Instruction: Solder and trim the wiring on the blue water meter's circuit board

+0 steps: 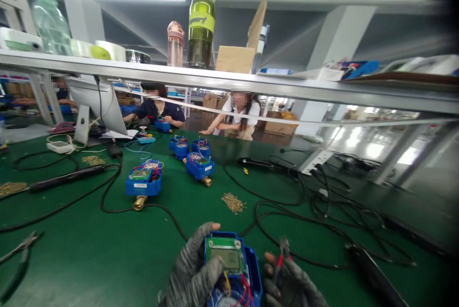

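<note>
My left hand (191, 271), in a grey fingerless glove, grips a blue meter housing (254, 268) at the bottom centre. A green circuit board (234, 244) with a small grey display sits in its upper part, and the thumb lies over the display's edge. Red and yellow wires run below the board. Just right of the housing, my right hand (299, 284), gloved alike, is closed around small red-handled pliers (279, 260) with their jaws pointing up. The glove and fingers hide part of the handles. I cannot tell whether this hand touches the housing.
Several similar blue meters (199, 166) with brass fittings stand further back. A pile of small brass-coloured pins (234, 202) lies ahead. Black cables (304, 221) loop across the right side. Dark-handled pliers (22, 261) lie left. Co-workers (159, 108) sit across the table; a shelf (150, 67) holds bottles.
</note>
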`<action>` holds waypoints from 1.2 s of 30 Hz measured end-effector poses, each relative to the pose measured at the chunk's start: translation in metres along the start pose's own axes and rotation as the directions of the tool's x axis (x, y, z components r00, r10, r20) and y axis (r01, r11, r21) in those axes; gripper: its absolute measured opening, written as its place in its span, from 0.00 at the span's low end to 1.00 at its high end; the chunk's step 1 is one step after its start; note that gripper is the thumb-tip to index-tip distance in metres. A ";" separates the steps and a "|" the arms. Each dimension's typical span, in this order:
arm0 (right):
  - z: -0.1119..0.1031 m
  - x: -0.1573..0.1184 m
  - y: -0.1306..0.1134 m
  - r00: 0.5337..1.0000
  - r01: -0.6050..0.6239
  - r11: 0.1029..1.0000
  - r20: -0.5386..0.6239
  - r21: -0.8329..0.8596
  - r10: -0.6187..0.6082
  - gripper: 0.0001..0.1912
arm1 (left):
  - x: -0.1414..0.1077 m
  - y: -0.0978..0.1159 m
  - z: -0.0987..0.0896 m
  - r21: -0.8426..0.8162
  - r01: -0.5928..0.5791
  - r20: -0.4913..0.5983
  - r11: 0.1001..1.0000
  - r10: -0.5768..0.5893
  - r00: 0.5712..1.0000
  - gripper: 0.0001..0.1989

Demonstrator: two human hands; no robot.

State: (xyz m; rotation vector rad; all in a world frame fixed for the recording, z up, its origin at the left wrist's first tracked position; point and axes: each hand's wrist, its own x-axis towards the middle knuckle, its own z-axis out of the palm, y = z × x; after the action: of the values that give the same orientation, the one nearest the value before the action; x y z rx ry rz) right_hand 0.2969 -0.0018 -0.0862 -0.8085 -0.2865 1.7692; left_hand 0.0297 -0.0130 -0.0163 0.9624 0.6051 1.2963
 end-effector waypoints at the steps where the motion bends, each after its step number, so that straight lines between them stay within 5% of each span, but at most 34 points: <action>1: 0.004 -0.001 0.003 1.000 0.008 1.000 0.018 -0.021 -0.008 0.26 | 0.000 0.001 0.001 0.003 -0.002 -0.014 1.000 0.002 1.000 0.31; 5: 0.024 -0.021 0.007 0.986 0.160 0.915 0.015 -0.371 -0.167 0.27 | 0.000 0.004 0.003 0.043 -0.014 -0.051 0.999 0.016 0.999 0.27; 8: 0.041 -0.042 0.005 0.909 0.332 0.536 0.111 -0.776 -0.403 0.29 | -0.003 0.007 0.003 0.137 -0.049 -0.088 0.989 0.062 0.994 0.23; 11: 0.051 -0.055 0.003 0.770 0.444 0.079 0.334 -0.893 -0.543 0.30 | -0.006 0.008 0.004 0.287 -0.122 -0.162 0.950 0.174 0.971 0.21; 15: 0.053 -0.067 0.005 0.643 0.415 -0.292 0.504 -0.862 -0.577 0.26 | -0.008 0.005 0.006 0.444 -0.151 -0.184 0.883 0.255 0.949 0.21; 18: 0.062 -0.078 0.006 0.579 0.381 -0.477 0.607 -0.792 -0.544 0.22 | -0.010 0.004 0.008 0.546 -0.176 -0.182 0.819 0.321 0.929 0.19; 25: 0.085 -0.084 0.001 0.601 0.363 -0.567 0.651 -0.739 -0.464 0.22 | -0.014 0.007 0.011 0.698 -0.235 -0.158 0.676 0.466 0.870 0.19; 36: 0.084 -0.088 0.000 0.598 0.304 -0.605 0.641 -0.736 -0.480 0.21 | -0.017 0.007 0.016 0.889 -0.248 -0.037 0.386 0.600 0.799 0.19</action>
State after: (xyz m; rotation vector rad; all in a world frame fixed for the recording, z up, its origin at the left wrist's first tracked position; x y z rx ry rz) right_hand 0.2557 -0.0653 0.0084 -1.5015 -1.9903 -0.0792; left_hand 0.0356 -0.0334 -0.0042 1.8348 1.4628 1.6886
